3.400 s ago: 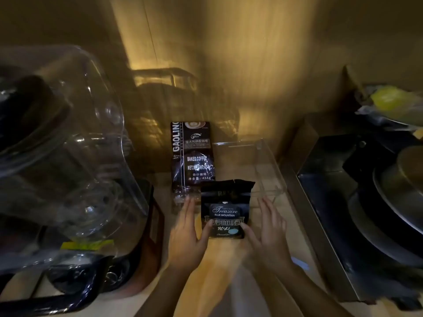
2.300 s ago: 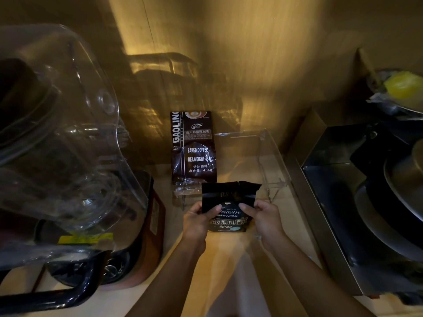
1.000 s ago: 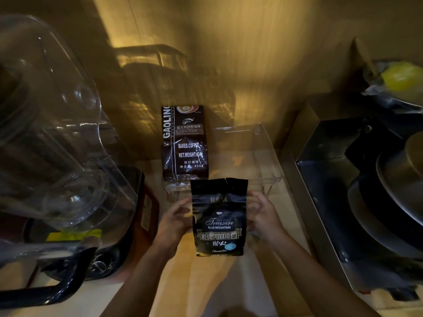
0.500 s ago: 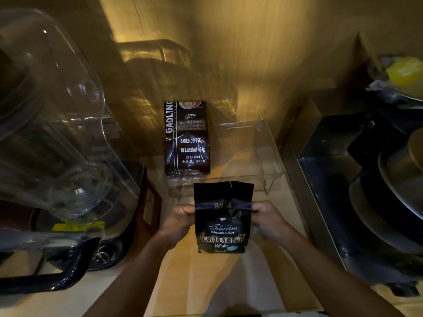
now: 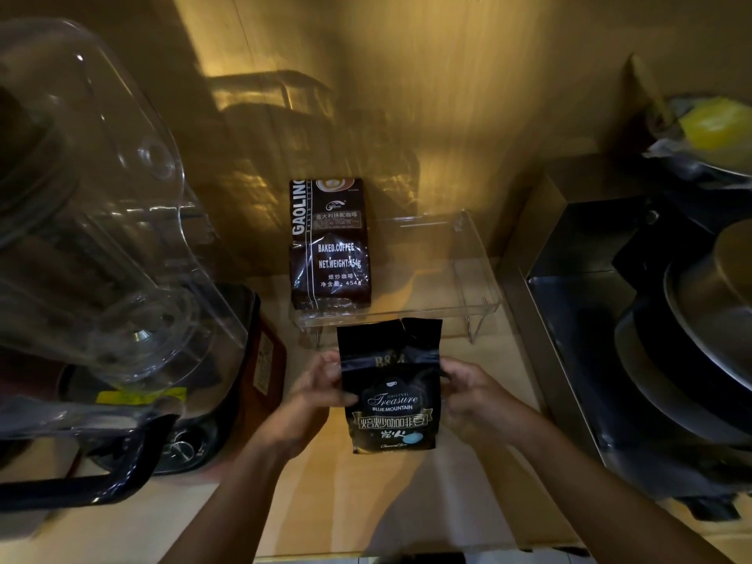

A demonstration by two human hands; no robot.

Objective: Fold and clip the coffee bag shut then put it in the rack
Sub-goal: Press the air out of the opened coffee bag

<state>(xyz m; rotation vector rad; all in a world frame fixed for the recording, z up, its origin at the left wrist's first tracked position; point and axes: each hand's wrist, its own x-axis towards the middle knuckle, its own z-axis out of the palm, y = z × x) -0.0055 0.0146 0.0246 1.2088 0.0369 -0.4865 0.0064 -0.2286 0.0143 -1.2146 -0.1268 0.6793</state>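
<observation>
A small black coffee bag [image 5: 390,396] with "Treasure Blue Mountain" lettering stands upright on the wooden counter, its torn top sticking up unfolded. My left hand [image 5: 315,394] grips its left edge and my right hand [image 5: 468,390] grips its right edge, both near the upper part. Just behind it sits a clear acrylic rack [image 5: 468,287] on thin metal legs. A larger brown Gaoling coffee bag [image 5: 330,246] stands in the rack's left half. I see no clip.
A big clear blender jug [image 5: 101,221] on a dark base fills the left side. A steel box with stacked pans [image 5: 691,339] takes the right side. A wooden wall [image 5: 407,95] closes the back. A yellow item [image 5: 716,124] lies top right.
The bag was lifted and turned upright from lower on the counter; both hands shifted from its lower sides up to its upper edges. In the last half second almost nothing moved.
</observation>
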